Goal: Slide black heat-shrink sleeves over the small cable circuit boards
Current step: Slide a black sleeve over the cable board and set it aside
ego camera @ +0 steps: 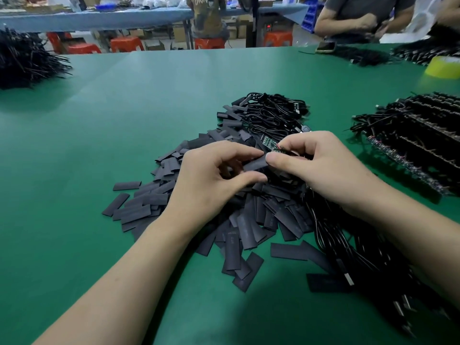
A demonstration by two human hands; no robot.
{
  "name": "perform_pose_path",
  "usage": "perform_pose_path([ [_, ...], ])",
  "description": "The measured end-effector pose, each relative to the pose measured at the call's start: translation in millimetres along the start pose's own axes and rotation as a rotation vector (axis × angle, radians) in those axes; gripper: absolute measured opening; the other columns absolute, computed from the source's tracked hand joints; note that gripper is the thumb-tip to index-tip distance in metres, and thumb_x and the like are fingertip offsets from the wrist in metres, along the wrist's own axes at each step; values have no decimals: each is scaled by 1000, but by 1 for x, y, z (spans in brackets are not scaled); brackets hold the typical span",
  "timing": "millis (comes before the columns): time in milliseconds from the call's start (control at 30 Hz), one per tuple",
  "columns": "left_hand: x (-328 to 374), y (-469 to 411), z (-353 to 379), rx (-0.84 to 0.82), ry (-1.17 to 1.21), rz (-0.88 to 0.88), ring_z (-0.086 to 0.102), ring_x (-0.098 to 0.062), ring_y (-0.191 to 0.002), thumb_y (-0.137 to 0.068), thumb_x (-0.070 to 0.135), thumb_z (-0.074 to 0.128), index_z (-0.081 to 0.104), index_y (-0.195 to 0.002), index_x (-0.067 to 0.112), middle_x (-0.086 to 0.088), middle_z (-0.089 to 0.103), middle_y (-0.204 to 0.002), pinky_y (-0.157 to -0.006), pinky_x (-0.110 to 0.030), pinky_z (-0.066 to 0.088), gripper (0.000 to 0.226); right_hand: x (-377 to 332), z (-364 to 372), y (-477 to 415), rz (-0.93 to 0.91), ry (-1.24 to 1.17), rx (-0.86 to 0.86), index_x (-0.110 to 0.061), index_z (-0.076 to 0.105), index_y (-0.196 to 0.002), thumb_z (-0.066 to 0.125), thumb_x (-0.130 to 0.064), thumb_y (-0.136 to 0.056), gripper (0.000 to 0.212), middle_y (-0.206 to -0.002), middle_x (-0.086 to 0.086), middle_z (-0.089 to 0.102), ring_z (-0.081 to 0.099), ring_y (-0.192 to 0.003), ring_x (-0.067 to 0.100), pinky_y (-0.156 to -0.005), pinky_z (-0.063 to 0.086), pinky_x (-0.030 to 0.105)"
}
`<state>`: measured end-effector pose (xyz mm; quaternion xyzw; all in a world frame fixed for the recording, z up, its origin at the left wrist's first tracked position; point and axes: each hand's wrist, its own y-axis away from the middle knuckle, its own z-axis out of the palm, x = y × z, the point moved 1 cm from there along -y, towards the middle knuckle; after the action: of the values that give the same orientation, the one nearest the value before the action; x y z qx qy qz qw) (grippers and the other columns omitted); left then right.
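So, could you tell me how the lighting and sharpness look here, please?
Head view: even light, soft shadows on the green mat between the forearms; the left hand, right hand, and the sleeve and circuit board they pinch are fairly sharp; the yellow tape roll at the right edge is smeared and bright; the wide-angle lens stretches the forearms toward the lower corners.

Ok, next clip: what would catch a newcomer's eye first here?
A sprawling heap of black heat-shrink sleeves sits at the centre of the green table. Just above it, the left hand pinches one sleeve beside the small circuit board held by the right hand. Bundled black cables lie at the right edge.
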<state>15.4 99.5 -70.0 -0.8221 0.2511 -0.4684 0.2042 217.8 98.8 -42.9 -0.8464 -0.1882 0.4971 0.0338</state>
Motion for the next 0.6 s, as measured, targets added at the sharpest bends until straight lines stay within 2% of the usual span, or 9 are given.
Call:
perform_pose_path([
  [100,2,-1,1,57,-123,81,63,-1,-79,-81,24,86,81,-103,20,13,74,-91,-69,-15,48,23,0,1,4,-23,9,1,-14,70,-80,66,-35,-97,28,-64,4,48,40,-63,9,-59,30,29],
  [233,-1,-1,1,148,-30,-5,66,-5,-77,-80,21,86,80,-99,25,14,76,-92,-69,-16,50,21,-1,-6,6,-47,68,67,-21,68,-80,48,-43,-100,36,-66,14,45,40,-61,16,-60,30,33],
  [300,-2,-1,1,166,16,-48,69,-11,-76,-79,22,86,80,-97,28,15,77,-89,-71,-22,54,19,0,-12,8,-61,152,87,-20,63,-76,48,-40,-101,35,-64,11,49,40,-57,16,-59,32,31],
  [400,-3,-2,2,171,56,-77,71,-14,-77,-79,23,87,81,-94,29,16,77,-86,-71,-26,56,18,0,-15,12,-75,235,89,-18,62,-72,55,-33,-102,35,-58,6,48,35,-51,5,-52,30,19],
  [500,-1,-2,4,156,78,-78,70,-11,-74,-79,23,87,80,-93,31,18,76,-84,-69,-25,56,18,-1,-13,14,-81,270,90,-17,61,-69,57,-32,-101,35,-57,9,45,34,-50,6,-50,29,16],
  [600,0,-2,5,147,85,-63,69,-8,-72,-79,23,87,80,-92,32,18,76,-84,-67,-22,55,18,-3,-10,16,-82,287,104,-16,60,-68,58,-31,-100,36,-52,-2,39,35,-49,6,-49,28,15],
])
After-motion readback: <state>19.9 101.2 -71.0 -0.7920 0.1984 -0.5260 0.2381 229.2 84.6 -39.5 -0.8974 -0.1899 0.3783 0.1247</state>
